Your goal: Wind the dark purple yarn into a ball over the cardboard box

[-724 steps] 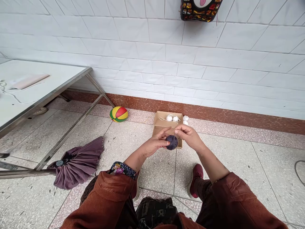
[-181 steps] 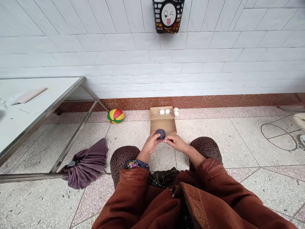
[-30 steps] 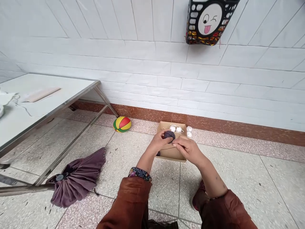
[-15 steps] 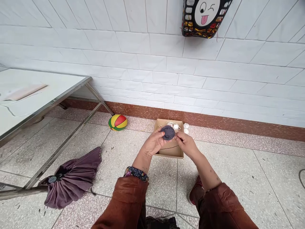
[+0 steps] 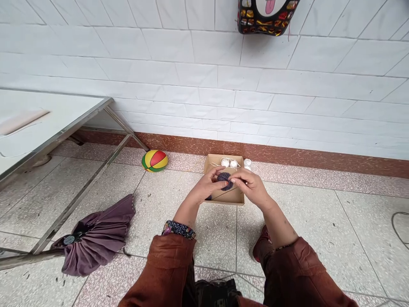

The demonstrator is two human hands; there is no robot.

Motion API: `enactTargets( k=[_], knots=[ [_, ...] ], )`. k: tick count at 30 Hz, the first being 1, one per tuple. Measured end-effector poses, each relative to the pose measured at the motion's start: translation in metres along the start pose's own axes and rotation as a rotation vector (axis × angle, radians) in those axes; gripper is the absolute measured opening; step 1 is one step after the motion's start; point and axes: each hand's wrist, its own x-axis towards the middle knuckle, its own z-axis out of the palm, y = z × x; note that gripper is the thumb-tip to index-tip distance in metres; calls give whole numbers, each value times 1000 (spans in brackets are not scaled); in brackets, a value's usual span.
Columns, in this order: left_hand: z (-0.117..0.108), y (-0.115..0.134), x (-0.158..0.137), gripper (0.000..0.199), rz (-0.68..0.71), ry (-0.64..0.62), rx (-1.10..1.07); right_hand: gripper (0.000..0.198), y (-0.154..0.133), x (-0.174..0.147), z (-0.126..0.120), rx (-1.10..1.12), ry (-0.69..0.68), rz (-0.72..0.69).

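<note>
My left hand [image 5: 204, 186] is closed around a small dark grey-purple ball of yarn [image 5: 223, 179], with its thumb across the front. From the right, my right hand [image 5: 251, 186] pinches yarn at the ball's edge between thumb and fingertips; the strand itself is too fine to make out there. Both hands are above a shallow cardboard box [image 5: 235, 198] on the floor. Inside its far end lie white yarn balls [image 5: 233, 163] with loose white strands. A dark strand crosses the box floor, near a dark bit in the lower left corner, partly hidden by my left hand.
More white balls [image 5: 247, 163] sit just outside the box by the wall. To the left are a striped ball [image 5: 154, 160], a purple cloth bag [image 5: 102, 238] and a metal-framed table [image 5: 73, 102]. A black basket [image 5: 265, 23] hangs on the tiled wall. A cable [image 5: 394, 228] lies far right.
The yarn ball has turned in my left hand, whose fingers now curl over its top. My right fingers have moved in against the ball. The view has tilted slightly downward.
</note>
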Motion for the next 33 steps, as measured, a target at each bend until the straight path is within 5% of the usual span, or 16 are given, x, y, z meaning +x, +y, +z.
enactTargets(
  k=[5, 8, 15, 24, 29, 33],
  knots=[
    [6, -2, -5, 70, 28, -232, -103, 15, 16, -1, 4, -68, 98, 114],
    [8, -2, -6, 63, 7, -266, -255, 19, 30, -5, 10, -100, 102, 215],
    [4, 0, 2, 40, 7, -19, -466, 19, 38, -12, 18, -134, -78, 197],
    [4, -1, 1, 45, 66, 82, -199, 17, 8, -16, 13, -121, -323, 42],
    [3, -2, 0, 50, 94, 28, -5, 19, -6, -11, 0, -43, -181, 12],
    [6, -3, -3, 67, 48, -174, 41, 17, 3, -7, -3, -51, 8, 14]
  ],
)
